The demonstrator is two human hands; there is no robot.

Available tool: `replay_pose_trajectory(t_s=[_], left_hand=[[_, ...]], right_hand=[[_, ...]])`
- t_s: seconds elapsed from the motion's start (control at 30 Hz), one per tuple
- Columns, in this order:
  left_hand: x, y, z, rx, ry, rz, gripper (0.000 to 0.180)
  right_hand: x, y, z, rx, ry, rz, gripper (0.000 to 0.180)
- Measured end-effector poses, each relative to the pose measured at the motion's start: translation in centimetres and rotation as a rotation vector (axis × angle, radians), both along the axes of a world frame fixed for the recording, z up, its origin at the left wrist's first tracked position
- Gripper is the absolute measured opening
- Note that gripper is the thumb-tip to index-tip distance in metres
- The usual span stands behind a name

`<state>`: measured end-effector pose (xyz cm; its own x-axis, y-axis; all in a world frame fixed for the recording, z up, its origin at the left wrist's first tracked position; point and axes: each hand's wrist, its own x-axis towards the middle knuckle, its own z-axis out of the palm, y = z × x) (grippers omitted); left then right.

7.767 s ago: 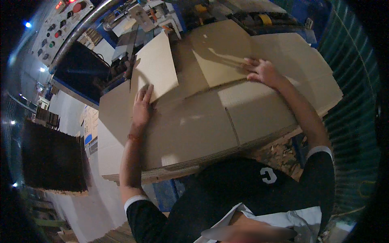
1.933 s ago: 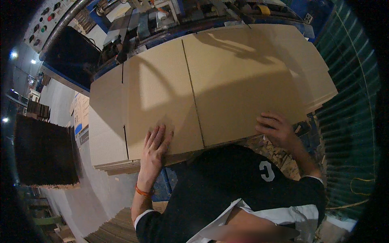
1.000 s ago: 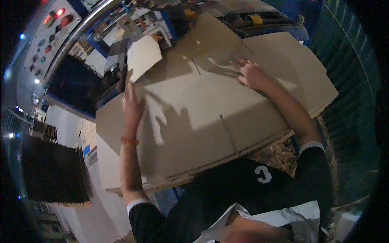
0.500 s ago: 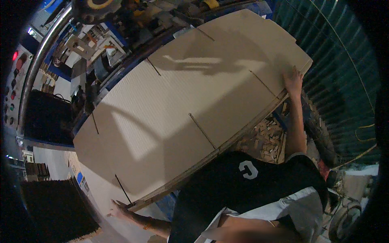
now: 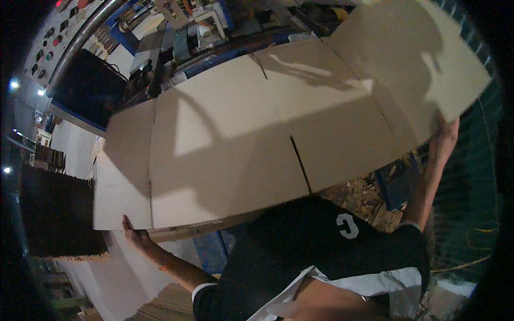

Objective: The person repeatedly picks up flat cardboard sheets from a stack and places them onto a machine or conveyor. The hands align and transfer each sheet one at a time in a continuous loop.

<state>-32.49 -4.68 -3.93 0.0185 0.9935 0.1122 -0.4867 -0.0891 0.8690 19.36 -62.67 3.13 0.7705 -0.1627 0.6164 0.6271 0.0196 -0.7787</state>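
A large flat cardboard box blank [image 5: 257, 134] with creases and cut slots spans most of the view, held up wide in front of me. My left hand [image 5: 134, 232] grips its lower left corner from beneath. My right hand [image 5: 443, 142] holds the right edge, arm stretched out and up. More flat cardboard sheets [image 5: 193, 230] lie stacked under the lifted blank.
A dark machine panel [image 5: 88, 88] with coloured buttons stands at the upper left. A dark stack of sheets [image 5: 59, 214] sits at the left. Cardboard scraps [image 5: 369, 195] litter the floor by a blue frame [image 5: 393, 184]. A green fence-like wall [image 5: 482, 176] runs along the right.
The blank was folded shut, then spread flat. My hands have moved from its top face out to its far left and right edges, and the sheet has lifted.
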Motion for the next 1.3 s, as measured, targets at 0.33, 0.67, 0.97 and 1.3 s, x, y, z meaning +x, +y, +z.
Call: replay_pose_trajectory(t_s=[0.33, 0.67, 0.97, 1.3], left_hand=[[8.3, -11.1, 0.9, 0.574, 0.668, -0.241, 0.037], [14.1, -11.0, 3.5, 1.185, 1.387, -0.551, 0.047], [20.3, -4.8, 2.6, 1.257, 1.303, -0.410, 0.070], [32.2, 4.2, 1.5, 1.244, 1.232, -0.216, 0.070]], right_hand=[[-13.3, 9.4, -6.0, -1.270, -0.510, 0.404, 0.046], [-9.5, 12.8, -4.9, -1.483, -0.538, 0.632, 0.055], [0.7, 20.3, -6.1, -1.534, -0.649, 0.531, 0.072], [9.3, 29.0, -6.2, -1.492, -0.351, 0.367, 0.063]])
